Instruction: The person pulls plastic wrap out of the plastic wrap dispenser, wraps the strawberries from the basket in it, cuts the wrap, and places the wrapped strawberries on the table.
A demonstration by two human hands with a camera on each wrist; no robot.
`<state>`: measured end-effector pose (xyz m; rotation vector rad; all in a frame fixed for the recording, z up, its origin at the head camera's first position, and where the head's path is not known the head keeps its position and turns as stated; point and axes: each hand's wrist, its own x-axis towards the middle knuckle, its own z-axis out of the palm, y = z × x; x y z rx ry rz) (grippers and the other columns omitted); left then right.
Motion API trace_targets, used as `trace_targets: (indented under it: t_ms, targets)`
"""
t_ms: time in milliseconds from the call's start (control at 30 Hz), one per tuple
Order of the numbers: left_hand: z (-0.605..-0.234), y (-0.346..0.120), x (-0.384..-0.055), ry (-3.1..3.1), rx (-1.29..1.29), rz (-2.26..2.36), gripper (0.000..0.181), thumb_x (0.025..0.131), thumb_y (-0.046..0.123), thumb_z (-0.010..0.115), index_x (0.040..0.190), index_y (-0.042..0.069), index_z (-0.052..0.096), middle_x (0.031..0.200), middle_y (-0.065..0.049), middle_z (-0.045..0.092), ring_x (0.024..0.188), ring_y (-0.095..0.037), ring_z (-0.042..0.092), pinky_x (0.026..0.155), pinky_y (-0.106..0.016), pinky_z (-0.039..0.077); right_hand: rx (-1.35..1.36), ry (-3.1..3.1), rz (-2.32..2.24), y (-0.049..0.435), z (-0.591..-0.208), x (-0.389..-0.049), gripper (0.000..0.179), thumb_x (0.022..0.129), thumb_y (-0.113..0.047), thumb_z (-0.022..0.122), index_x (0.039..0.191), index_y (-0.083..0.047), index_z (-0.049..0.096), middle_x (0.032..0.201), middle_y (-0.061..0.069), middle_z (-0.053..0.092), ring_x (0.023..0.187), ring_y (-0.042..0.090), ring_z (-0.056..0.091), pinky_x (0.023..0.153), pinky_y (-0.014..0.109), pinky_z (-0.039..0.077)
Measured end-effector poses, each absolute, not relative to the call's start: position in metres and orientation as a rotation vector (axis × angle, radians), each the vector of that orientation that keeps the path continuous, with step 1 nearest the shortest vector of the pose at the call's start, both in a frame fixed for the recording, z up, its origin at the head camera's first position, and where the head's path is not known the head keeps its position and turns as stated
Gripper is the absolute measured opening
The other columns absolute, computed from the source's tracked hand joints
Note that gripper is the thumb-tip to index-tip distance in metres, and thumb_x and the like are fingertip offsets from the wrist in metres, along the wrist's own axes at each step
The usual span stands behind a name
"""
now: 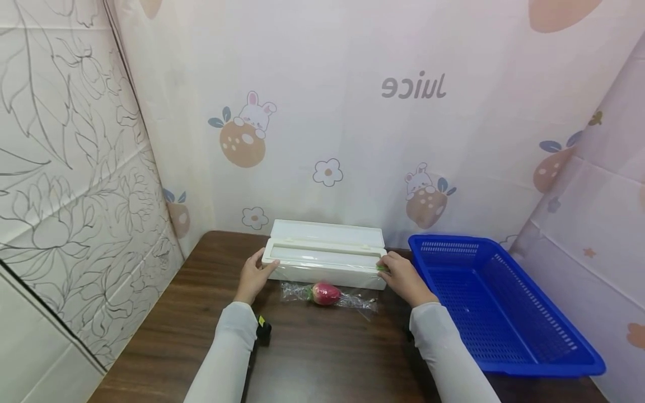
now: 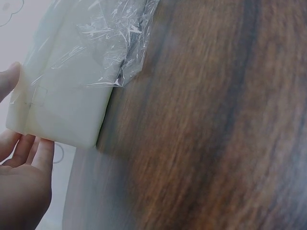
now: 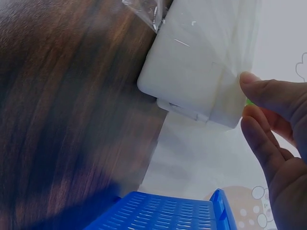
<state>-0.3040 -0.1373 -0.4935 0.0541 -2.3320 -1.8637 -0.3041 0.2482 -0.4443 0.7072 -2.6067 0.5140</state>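
Note:
A white cling film dispenser [image 1: 322, 272] lies lengthwise near the back of the table, its lid [image 1: 327, 232] raised behind it. My left hand [image 1: 253, 277] grips its left end, thumb at the top front edge and fingers against the end face. At the right end, my right hand [image 1: 405, 278] pinches a small green slider [image 3: 248, 101], mostly covered by thumb and fingertips. Clear film [image 2: 115, 43] hangs over the dispenser's front in the left wrist view. Just in front lies a red, rounded fruit [image 1: 326, 294] wrapped in clear film with its ends spread out sideways.
To the right stands a blue perforated plastic basket [image 1: 504, 366], close beside my right forearm. A dark wood-grain table [image 1: 322, 358] carries everything. Behind it hangs a printed curtain [image 1: 327, 112]. A small black object with a yellow mark [image 1: 262, 329] shows by my left sleeve.

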Motion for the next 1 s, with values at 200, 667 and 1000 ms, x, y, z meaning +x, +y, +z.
trace_targets:
  t_ms: [200,667,1000]
  targets:
    - [-0.494,-0.14,-0.304,-2.324,0.036,-1.861,0.076,0.083,0.038,0.068,0.141,0.003,0.035,0.148,-0.015,0.033,0.131,-0.026,0.032,0.109,-0.046,0.031,0.76,-2.556,0.479,0.246,-0.446,-0.303,0.019,0.073,-0.002,0.076,0.088,-0.005,0.064,0.083,0.005,0.057,0.072,0.015,0.055,0.062,0.038,0.054]
    - [-0.497,-0.142,-0.304,-2.313,0.016,-1.865,0.077,0.082,0.037,0.069,0.142,0.003,0.034,0.147,-0.015,0.033,0.131,-0.026,0.031,0.108,-0.045,0.032,0.873,-2.426,0.501,0.239,-0.453,-0.305,0.03,0.069,0.01,0.07,0.095,-0.005,0.07,0.089,0.009,0.068,0.085,0.024,0.058,0.071,0.045,0.053]
    - [-0.493,-0.142,-0.303,-2.297,0.033,-1.86,0.073,0.083,0.037,0.068,0.141,0.004,0.036,0.147,-0.013,0.035,0.132,-0.025,0.03,0.11,-0.045,0.03,0.91,-2.485,0.531,0.234,-0.452,-0.304,0.038,0.074,0.013,0.064,0.106,-0.007,0.068,0.101,0.011,0.068,0.098,0.024,0.059,0.083,0.047,0.053]
